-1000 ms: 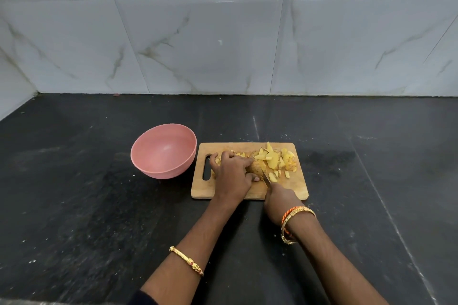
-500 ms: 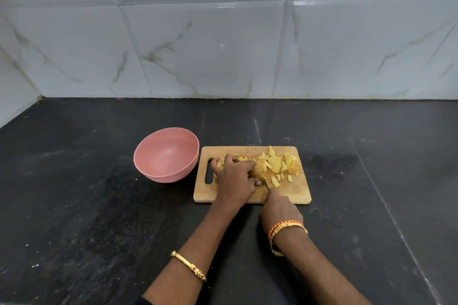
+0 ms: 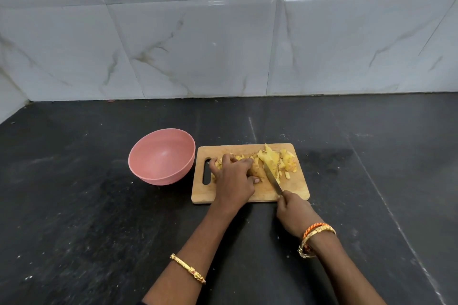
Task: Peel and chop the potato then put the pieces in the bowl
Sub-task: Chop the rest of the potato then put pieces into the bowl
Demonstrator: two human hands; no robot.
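A wooden cutting board [image 3: 292, 188] lies on the black counter. My left hand [image 3: 233, 178] grips the uncut part of the potato [image 3: 256, 169] in the board's middle. Yellow chopped pieces [image 3: 285, 163] are heaped at the board's far right, with a few more by my left fingers near the handle slot. My right hand [image 3: 293, 210] holds the knife [image 3: 272, 177] by its handle at the board's near edge; the blade angles up between the potato and the pile. The pink bowl [image 3: 148, 153] stands just left of the board and holds nothing.
The black stone counter [image 3: 99, 218] runs wide to the left, right and front. A white marbled tile wall [image 3: 198, 44] closes off the back, and it turns a corner at far left. Bangles sit on both my wrists.
The knife blade has come up and now shows between potato and pile; my right hand has drawn back toward the board's near edge. My left hand keeps its hold on the potato.
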